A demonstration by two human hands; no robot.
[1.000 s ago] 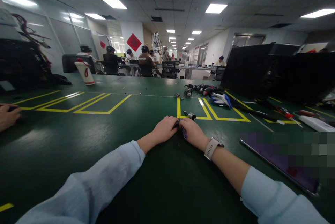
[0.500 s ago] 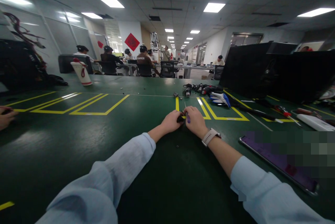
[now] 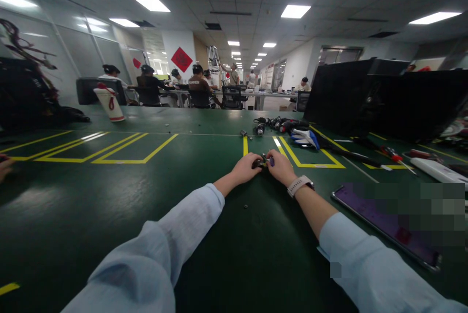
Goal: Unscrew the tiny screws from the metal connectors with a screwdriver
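I see left hand: fingers closed around dark part, over table | right hand: fingers pinching purple tool beside it | I judge: work unfinished, small ring-like piece lies loose

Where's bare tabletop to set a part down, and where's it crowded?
Widest: the green table left of the left sleeve, nearer than the yellow tape outlines. Also between that and the right sleeve, except one small ring. Crowded: beyond the right hand, dark parts and a blue-and-white item; farther right, a red-handled screwdriver and a purple-screened device.
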